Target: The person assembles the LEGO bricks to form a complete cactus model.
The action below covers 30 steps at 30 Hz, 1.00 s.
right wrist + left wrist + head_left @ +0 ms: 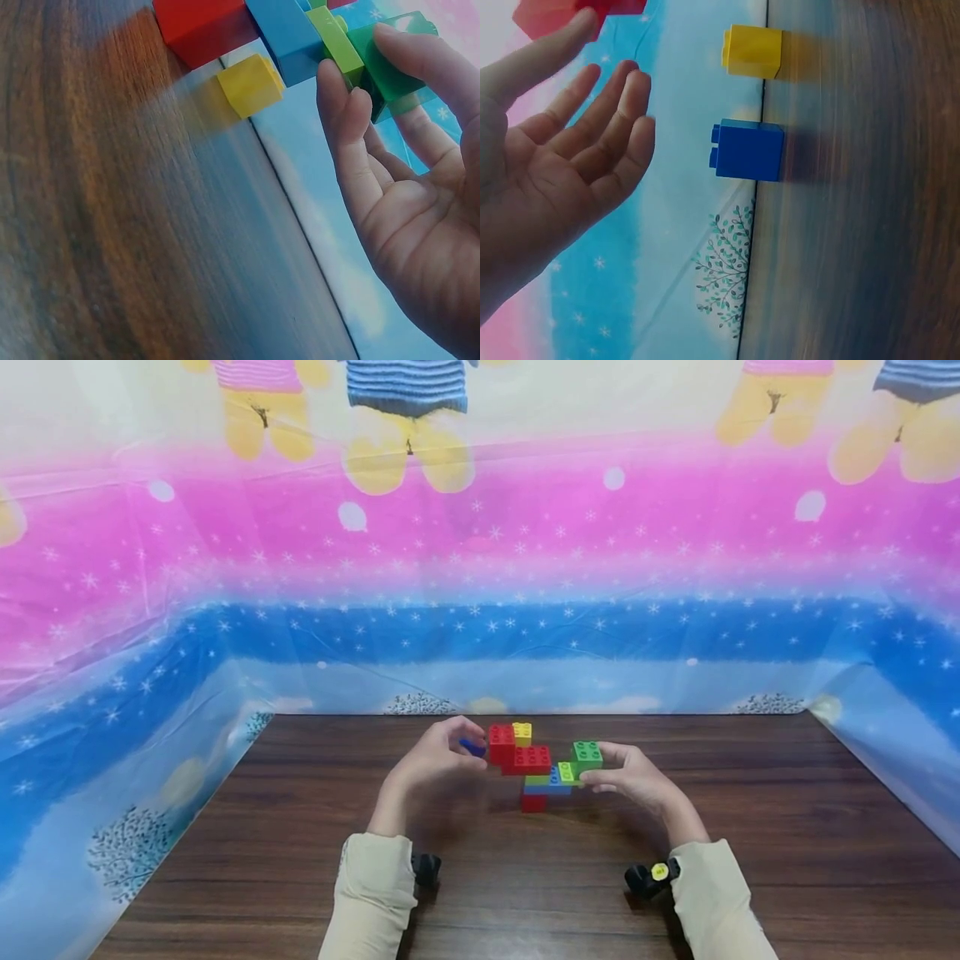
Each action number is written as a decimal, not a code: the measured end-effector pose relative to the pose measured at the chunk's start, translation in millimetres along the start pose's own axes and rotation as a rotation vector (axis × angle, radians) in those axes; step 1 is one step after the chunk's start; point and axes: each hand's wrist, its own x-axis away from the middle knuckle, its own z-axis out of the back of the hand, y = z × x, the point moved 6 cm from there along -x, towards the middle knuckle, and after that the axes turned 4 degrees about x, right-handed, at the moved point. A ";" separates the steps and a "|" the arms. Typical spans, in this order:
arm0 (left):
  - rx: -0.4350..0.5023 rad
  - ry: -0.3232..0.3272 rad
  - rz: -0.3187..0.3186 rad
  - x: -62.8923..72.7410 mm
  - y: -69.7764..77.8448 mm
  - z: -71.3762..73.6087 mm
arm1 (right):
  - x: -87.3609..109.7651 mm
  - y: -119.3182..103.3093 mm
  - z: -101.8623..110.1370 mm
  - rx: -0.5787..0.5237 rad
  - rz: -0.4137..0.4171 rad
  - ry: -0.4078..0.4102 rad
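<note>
In the head view, a joined stack of toy building bricks stands at the table's middle. Its base is a red brick point(533, 803), with a light blue brick point(547, 790) above. Higher up, a wide red brick point(528, 760) carries another red brick point(502, 747) on the left. On the right, a lime brick point(566, 772) bears a green brick point(587, 752). My right hand point(633, 774) pinches the green brick, thumb on one side, fingers by the lime brick. My left hand point(431, 756) is beside the upper red brick, fingers relaxed; contact is unclear.
A yellow brick point(754, 52) and a dark blue brick point(751, 151) stand separately on the table behind the stack. The wooden table point(300, 860) ends at a printed cloth backdrop point(480, 635).
</note>
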 end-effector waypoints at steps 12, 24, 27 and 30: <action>-0.058 0.093 0.011 0.1 -9.2 28.3 | -4.1 0.9 -1.1 0.037 -0.019 0.016; -0.011 0.160 0.093 -10.1 -35.7 21.0 | 1.6 6.2 3.6 0.037 -0.028 0.019; 0.010 0.168 0.100 -17.1 -37.4 19.9 | 0.3 4.3 4.1 0.031 -0.017 0.024; 0.011 0.167 0.108 -22.0 -44.1 19.8 | -1.5 4.3 -1.3 0.033 -0.012 0.014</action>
